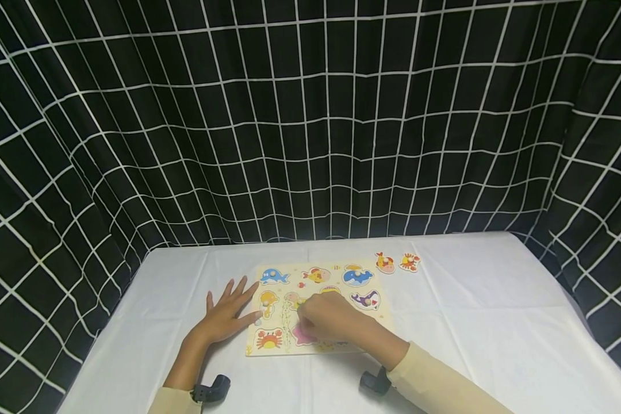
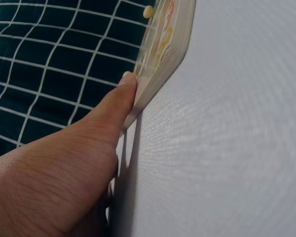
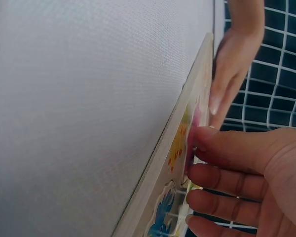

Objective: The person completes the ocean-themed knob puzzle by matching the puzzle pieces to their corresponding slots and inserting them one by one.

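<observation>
A wooden peg puzzle board (image 1: 296, 271) with sea-animal pieces lies on the white-covered table. My right hand (image 1: 328, 316) is over its lower middle, fingers curled. Its thumb and index finger pinch a pink star-shaped puzzle piece (image 3: 191, 148); the knob is hidden behind the fingers. To the left, my left hand (image 1: 222, 319) lies with fingers spread, its thumb (image 2: 123, 96) touching the board's left edge. Near that thumb are a yellow seahorse piece (image 1: 267, 302) and a red crab picture (image 1: 269, 339). The right hand covers part of the board's centre.
Beyond the board's upper right corner lie a loose red-and-yellow fish piece (image 1: 385, 263) and a crab piece (image 1: 409, 262). Blue whale pieces and a purple orca piece (image 1: 365, 299) sit on the board. A black curtain (image 1: 310, 144) with a white grid surrounds the table.
</observation>
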{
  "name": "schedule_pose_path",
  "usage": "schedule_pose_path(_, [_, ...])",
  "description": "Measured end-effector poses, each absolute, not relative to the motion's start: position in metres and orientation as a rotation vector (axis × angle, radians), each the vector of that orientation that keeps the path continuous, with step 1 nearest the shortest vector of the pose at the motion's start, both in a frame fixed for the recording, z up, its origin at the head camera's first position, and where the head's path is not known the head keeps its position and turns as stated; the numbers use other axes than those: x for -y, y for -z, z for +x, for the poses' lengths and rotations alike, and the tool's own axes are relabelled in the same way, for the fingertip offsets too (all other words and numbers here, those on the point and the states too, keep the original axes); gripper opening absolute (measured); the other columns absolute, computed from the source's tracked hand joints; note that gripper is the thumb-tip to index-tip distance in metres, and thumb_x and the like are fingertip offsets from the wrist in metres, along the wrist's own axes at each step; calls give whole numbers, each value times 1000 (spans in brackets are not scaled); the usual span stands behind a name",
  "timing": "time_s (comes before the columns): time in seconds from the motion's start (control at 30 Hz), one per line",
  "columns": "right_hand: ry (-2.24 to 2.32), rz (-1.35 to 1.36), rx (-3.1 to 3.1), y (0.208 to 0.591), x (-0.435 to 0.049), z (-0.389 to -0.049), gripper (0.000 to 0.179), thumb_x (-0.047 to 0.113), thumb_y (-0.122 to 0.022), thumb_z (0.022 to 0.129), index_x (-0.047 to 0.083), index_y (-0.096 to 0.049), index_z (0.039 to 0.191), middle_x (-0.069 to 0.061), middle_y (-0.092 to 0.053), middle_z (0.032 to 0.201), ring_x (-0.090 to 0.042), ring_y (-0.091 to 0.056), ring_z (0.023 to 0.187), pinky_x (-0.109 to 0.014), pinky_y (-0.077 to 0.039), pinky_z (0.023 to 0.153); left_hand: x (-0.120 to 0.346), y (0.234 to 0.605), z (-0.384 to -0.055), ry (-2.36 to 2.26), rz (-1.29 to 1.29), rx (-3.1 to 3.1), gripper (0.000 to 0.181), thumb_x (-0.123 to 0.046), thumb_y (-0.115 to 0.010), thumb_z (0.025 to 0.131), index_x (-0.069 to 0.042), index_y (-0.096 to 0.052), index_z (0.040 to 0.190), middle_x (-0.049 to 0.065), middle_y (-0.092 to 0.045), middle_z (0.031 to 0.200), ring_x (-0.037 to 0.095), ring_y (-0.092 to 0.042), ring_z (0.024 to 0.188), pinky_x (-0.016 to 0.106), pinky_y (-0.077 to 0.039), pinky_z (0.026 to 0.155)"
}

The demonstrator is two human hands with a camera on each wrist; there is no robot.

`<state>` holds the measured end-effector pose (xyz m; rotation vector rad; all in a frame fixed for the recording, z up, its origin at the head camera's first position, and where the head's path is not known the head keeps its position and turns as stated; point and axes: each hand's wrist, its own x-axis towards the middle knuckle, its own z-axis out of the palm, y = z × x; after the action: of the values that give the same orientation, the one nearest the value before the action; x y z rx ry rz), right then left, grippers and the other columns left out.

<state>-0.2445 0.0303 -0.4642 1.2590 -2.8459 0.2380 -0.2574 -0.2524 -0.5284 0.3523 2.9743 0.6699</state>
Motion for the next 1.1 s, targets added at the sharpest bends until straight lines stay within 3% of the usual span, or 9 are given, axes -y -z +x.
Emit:
schedule_pose_path(0.6, [-270,1263,2841,469,-32,-244,24,18,-74,90,22,-61,70,13,-48,60,-5,-42,54,-21,-37,53,253,531,-258,-661,346,-2988,80,-66,-56,93,-29,-33,160,7,-17,169,37,-3,156,72,10,114])
schedule_pose_path(1.1, [-380,1158,2924,448,-43,-249,13,25,-78,88,21,-70,79,13,-55,63,-7,-45,58,-28,-42,58,251,531,-259,-667,338,-2986,79,-65,-57,93,-29,-35,159,7,-17,169,37,-4,156,72,11,114])
